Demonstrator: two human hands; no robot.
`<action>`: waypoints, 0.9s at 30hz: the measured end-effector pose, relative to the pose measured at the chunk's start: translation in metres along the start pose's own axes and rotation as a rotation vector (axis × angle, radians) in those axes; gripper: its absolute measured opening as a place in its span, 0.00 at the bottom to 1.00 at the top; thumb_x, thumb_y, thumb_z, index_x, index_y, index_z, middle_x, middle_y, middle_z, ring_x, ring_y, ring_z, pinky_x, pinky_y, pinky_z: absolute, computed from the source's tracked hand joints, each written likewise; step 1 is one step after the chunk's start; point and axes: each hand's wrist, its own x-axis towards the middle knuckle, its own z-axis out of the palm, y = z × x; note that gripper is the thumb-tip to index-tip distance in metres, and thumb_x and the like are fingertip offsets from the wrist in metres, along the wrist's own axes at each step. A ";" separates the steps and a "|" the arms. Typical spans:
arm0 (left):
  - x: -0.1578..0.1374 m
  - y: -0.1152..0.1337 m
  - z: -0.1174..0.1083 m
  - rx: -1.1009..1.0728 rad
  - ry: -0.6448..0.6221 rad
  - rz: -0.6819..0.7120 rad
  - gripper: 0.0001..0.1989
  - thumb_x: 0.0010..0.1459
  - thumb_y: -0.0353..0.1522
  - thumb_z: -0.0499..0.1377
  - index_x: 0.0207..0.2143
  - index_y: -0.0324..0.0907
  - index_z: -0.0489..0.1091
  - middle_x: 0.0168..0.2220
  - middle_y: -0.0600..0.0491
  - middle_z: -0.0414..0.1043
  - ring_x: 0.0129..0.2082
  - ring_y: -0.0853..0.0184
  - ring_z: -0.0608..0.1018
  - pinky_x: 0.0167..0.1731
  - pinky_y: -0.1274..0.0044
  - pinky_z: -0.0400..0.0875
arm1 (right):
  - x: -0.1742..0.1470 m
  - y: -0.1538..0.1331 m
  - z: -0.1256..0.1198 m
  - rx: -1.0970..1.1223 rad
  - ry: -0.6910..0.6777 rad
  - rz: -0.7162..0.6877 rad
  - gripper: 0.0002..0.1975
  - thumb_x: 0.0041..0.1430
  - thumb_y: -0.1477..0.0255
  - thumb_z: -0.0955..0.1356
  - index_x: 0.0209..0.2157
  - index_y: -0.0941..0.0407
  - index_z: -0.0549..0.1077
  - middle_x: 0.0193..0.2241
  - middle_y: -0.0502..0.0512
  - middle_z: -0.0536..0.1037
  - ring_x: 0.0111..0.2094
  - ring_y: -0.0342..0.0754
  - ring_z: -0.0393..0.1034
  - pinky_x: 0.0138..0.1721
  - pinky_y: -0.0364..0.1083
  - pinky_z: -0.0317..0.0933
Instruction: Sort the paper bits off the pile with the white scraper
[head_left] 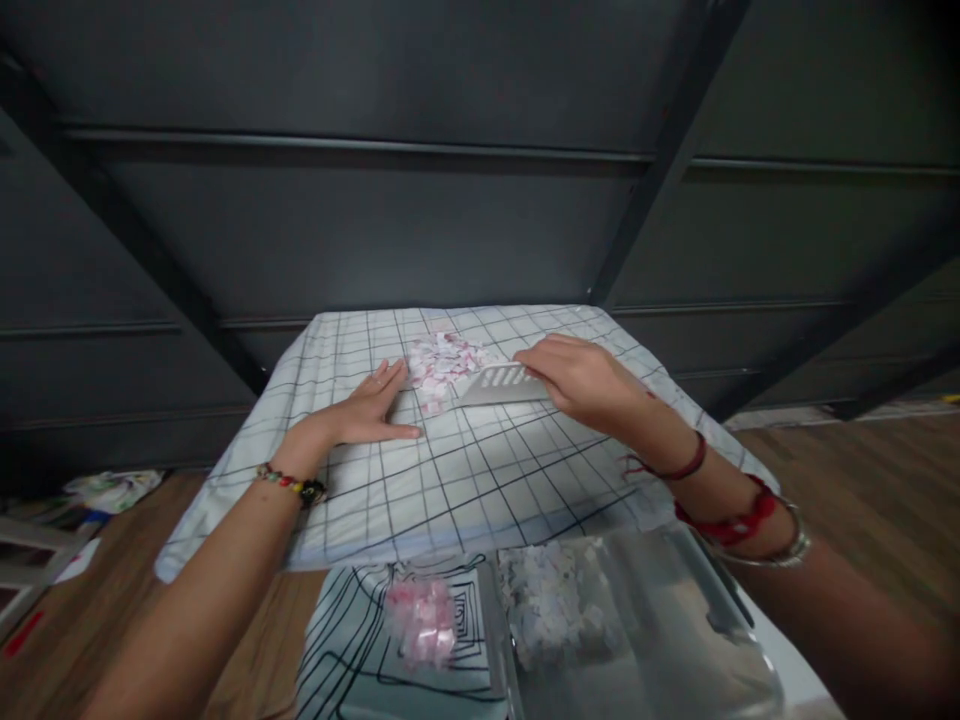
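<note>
A pile of small white and pink paper scraps [442, 358] lies on the checked cloth [450, 470] covering the table. My left hand [371, 408] rests on the cloth at the pile's left side, fingers stretched and thumb apart, fingertips close to the scraps. Gripped in my right hand [574, 375] is a white slotted plastic scoop [499, 385], tilted, its edge on the cloth at the pile's right side. My right fingers wrap over its far end, so part of it is hidden.
Nearer me, a clear plastic bin [660, 620] holds shredded paper [551, 605]. Beside it, a pink plastic-wrapped bundle [426, 620] lies on a patterned cloth [352, 640]. A dark panelled wall [390, 230] stands behind the table. Wooden floor [847, 480] shows at both sides.
</note>
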 end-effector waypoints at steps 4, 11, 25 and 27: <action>0.001 -0.008 0.004 -0.013 -0.029 -0.038 0.56 0.49 0.61 0.49 0.64 0.34 0.29 0.64 0.38 0.20 0.63 0.47 0.31 0.59 0.59 0.38 | 0.028 0.002 0.028 0.047 -0.015 -0.017 0.17 0.53 0.84 0.57 0.38 0.61 0.72 0.31 0.57 0.75 0.34 0.46 0.65 0.38 0.44 0.57; 0.004 -0.011 0.008 -0.029 -0.007 0.022 0.54 0.50 0.60 0.48 0.64 0.36 0.28 0.64 0.40 0.19 0.63 0.50 0.30 0.60 0.61 0.36 | 0.040 0.014 0.030 0.045 -0.056 -0.107 0.13 0.54 0.81 0.58 0.32 0.60 0.72 0.27 0.56 0.73 0.30 0.45 0.64 0.34 0.43 0.56; 0.004 0.000 0.005 -0.077 -0.037 0.029 0.52 0.51 0.60 0.49 0.64 0.38 0.30 0.65 0.42 0.20 0.63 0.49 0.31 0.60 0.61 0.37 | 0.027 0.037 0.052 -0.027 0.141 -0.107 0.13 0.53 0.82 0.58 0.31 0.59 0.72 0.24 0.53 0.71 0.29 0.45 0.62 0.32 0.44 0.55; 0.005 0.001 0.005 -0.076 -0.040 0.036 0.52 0.51 0.59 0.49 0.64 0.39 0.30 0.65 0.43 0.21 0.63 0.49 0.31 0.60 0.60 0.37 | 0.024 0.035 0.051 -0.004 0.171 -0.128 0.14 0.54 0.83 0.57 0.32 0.59 0.72 0.24 0.53 0.71 0.29 0.45 0.61 0.32 0.43 0.55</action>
